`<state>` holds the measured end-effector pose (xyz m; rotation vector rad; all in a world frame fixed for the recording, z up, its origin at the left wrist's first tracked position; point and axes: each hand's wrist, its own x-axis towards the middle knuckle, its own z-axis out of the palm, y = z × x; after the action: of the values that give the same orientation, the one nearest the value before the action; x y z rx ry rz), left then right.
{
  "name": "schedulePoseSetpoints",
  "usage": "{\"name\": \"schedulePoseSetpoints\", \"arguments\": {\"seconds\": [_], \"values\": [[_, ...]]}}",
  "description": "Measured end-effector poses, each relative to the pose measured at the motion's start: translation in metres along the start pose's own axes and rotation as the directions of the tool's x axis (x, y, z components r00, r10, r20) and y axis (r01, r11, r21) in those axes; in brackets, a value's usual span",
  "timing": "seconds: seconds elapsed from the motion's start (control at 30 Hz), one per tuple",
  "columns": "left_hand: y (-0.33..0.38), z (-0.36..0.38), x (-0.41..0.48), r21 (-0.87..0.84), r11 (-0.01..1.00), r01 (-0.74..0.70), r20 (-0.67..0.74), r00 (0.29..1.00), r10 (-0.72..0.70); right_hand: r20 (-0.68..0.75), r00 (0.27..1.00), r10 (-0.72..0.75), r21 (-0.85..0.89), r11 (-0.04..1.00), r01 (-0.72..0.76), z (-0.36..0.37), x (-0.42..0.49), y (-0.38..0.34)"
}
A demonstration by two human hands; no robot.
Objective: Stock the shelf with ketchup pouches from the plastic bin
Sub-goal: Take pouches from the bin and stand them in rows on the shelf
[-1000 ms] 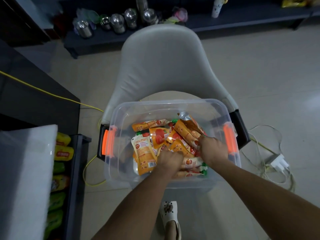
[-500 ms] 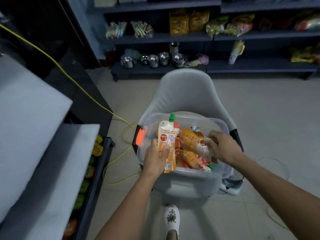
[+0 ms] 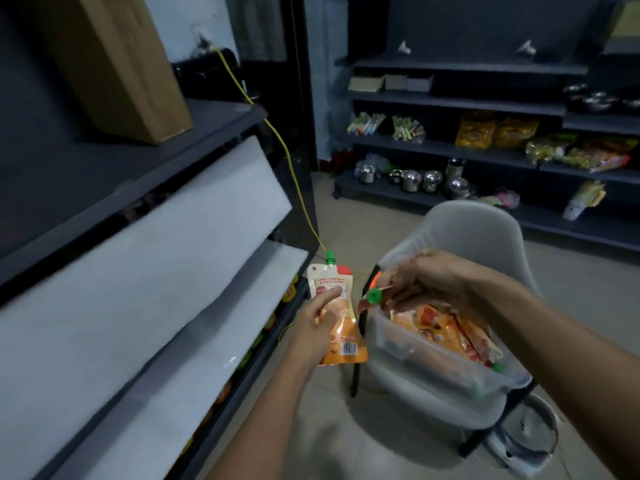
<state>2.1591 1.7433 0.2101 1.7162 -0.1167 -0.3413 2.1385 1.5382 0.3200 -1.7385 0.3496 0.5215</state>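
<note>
My left hand [image 3: 317, 327] grips an upright white-and-orange ketchup pouch [image 3: 337, 317] with a green cap, held between the shelf unit [image 3: 145, 258] on the left and the bin. The clear plastic bin [image 3: 433, 372] with orange latches rests on a grey chair and holds several more pouches. Above the bin's left end my right hand [image 3: 419, 282] holds a second pouch; only its green cap [image 3: 373, 296] and a sliver of its top show past the fingers.
A grey chair [image 3: 474, 230] carries the bin. A yellow cable [image 3: 287, 161] runs down beside the shelf unit. A cardboard box [image 3: 128, 64] stands on the left unit's top. Dark shelves [image 3: 485, 105] with packets and steel pots line the back wall. A power strip lies at lower right.
Both hands have lifted out of the bin, each with a pouch. The view has swung up and left toward the shelf unit, and the left hand's pouch has moved toward it.
</note>
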Motion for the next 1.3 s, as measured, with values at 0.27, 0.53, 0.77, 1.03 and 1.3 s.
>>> {"name": "schedulePoseSetpoints", "arguments": {"seconds": [0.27,0.53,0.77,1.03,1.3], "values": [[0.037,-0.136,-0.054,-0.110,0.992,-0.061,-0.229,0.973,0.034,0.134,0.947,-0.294,-0.193,0.929,0.315,0.124,-0.019,-0.104],[0.069,-0.289,-0.118,-0.102,0.983,-0.151,-0.353,0.930,0.106,-0.072,0.817,-0.573,-0.307,0.792,0.528,0.270,-0.006,-0.179],[0.092,-0.389,-0.154,0.010,0.962,-0.272,-0.414,0.875,0.251,0.080,0.771,-0.632,-0.191,0.750,0.634,0.379,-0.003,-0.224],[0.094,-0.494,-0.198,0.187,0.938,-0.292,-0.442,0.827,0.346,0.244,0.738,-0.629,0.002,0.762,0.648,0.477,0.012,-0.252],[0.084,-0.555,-0.230,0.156,0.937,-0.313,-0.599,0.724,0.342,0.344,0.657,-0.671,0.093,0.721,0.687,0.554,0.029,-0.294]]}}
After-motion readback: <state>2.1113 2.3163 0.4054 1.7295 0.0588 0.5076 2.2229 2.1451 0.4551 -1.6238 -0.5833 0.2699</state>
